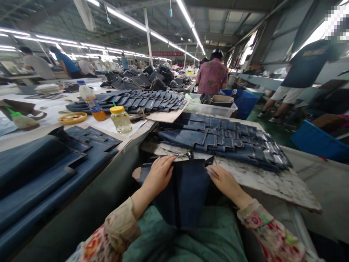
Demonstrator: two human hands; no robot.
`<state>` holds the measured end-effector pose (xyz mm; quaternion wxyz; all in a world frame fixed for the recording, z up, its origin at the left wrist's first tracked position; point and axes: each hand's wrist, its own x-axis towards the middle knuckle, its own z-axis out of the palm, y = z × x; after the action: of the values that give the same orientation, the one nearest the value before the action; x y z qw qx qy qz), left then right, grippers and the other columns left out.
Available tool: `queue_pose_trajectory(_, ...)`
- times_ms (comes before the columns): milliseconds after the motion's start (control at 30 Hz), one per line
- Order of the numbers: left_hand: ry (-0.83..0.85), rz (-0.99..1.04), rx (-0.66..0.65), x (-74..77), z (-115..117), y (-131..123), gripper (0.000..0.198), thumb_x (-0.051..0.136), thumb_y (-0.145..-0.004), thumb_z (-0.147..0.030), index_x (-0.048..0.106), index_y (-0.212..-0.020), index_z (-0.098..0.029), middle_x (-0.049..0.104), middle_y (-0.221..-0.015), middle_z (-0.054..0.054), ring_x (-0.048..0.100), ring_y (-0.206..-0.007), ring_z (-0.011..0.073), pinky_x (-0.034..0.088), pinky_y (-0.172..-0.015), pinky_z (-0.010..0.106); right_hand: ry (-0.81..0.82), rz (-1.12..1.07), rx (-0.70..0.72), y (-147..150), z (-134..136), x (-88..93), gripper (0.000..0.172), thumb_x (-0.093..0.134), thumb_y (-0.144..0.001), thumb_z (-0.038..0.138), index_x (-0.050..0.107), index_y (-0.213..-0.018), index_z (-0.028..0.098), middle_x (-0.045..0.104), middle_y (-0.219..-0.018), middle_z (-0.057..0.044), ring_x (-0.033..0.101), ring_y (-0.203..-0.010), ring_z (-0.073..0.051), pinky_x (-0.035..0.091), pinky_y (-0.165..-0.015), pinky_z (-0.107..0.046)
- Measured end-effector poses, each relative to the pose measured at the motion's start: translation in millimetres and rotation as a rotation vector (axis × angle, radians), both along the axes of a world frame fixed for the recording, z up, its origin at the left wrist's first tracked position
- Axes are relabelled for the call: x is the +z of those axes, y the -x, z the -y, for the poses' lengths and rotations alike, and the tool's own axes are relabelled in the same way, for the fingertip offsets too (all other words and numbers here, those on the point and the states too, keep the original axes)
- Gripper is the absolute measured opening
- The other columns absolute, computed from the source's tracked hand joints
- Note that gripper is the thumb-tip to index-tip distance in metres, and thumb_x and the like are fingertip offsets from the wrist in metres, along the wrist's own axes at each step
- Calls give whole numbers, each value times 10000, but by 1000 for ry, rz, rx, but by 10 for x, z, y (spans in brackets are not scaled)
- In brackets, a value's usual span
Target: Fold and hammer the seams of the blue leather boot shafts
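A dark blue leather-like panel with a dark seam down its middle hangs over my lap, its upper edge at the table's near edge. My left hand is closed over the panel's upper left part, fingers together across the edge. At its upper right corner my right hand pinches the panel between thumb and fingers. Something thin and pale shows at the right fingertips; I cannot make out what it is. A small dark tool with a metal part lies just beyond the panel.
Overlapping blue panels lie on the worn board ahead right. More blue pieces lie left. A yellow-lidded jar, a bottle and a yellow ring-shaped dish stand on the left table. Co-workers are beyond.
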<state>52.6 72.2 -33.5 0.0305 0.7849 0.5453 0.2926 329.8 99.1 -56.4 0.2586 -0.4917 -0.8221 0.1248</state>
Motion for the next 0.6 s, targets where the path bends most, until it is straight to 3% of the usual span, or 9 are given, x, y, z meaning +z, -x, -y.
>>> queue_pose_trajectory(100, -3, -110, -58, -81, 37, -195, 385, 403, -888, -197, 482, -1265, -213, 549, -1289, 72, 488, -1200, 182, 294, -1090, 443, -24, -65, -15, -94, 248, -249, 300, 427, -882, 311, 627, -1063, 177, 629, -1129, -119, 573, -1087, -238, 457, -958, -420)
queue_pose_trajectory(167, 1, -170, -89, -144, 65, -284, 388, 403, -897, -201, 473, -1278, -213, 544, -1297, 68, 487, -1203, 183, 285, -1093, 443, -8, -87, -30, -119, 363, -322, 317, 421, -881, 286, 609, -1112, 178, 602, -1188, -111, 535, -1149, -231, 435, -995, -426)
queue_pose_trajectory(467, -114, -327, -136, -332, 91, -360, 420, 370, -925, -236, 414, -1340, -280, 449, -1395, 35, 396, -1287, 205, 219, -1111, 450, 37, -175, -65, -38, 416, -327, 327, 419, -876, 286, 609, -1124, 190, 606, -1183, -101, 533, -1151, -233, 433, -1005, -436)
queue_pose_trajectory(600, -143, -333, -147, -322, 120, -354, 402, 385, -904, -188, 479, -1288, -262, 478, -1363, 48, 411, -1265, 204, 249, -1094, 429, 24, -170, -56, -56, 439, -346, 323, 410, -884, 296, 594, -1133, 203, 599, -1189, -95, 527, -1154, -233, 427, -1008, -440)
